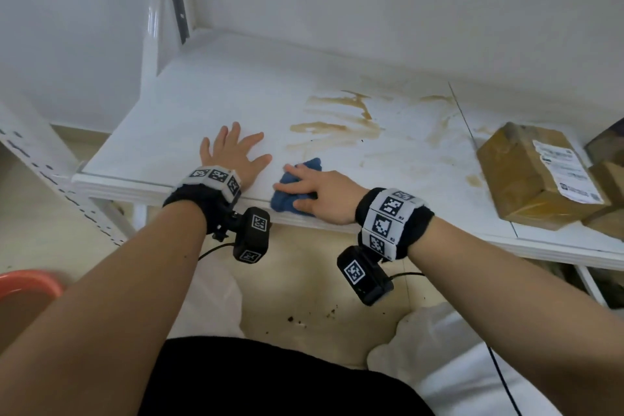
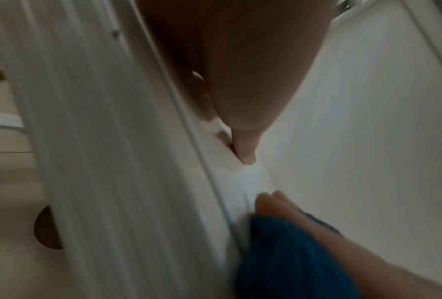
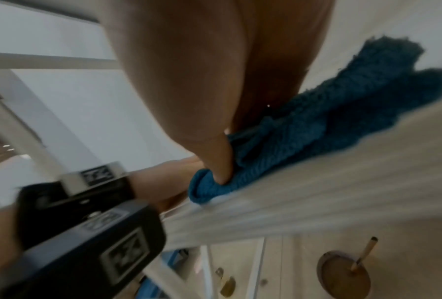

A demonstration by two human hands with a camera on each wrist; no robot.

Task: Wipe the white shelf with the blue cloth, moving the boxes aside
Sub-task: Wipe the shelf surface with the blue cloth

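Cloth [image 1: 297,187] bunched (perhaps lengthwise front-to-back), right hand [image 1: 320,194] fingers pressing straight, left hand [image 1: 233,154] splayed flat.

I can read nothing here. The white shipping label [image 1: 567,170] on the cardboard box [image 1: 526,179] at the shelf's right end carries print and small codes, all too blurred for me to make out.

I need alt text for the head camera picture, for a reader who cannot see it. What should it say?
A person's right hand presses a bunched blue cloth onto the front edge of a white shelf, while the left hand lies flat beside it. Brown stains streak the shelf behind the cloth, and cardboard boxes stand at its right end.
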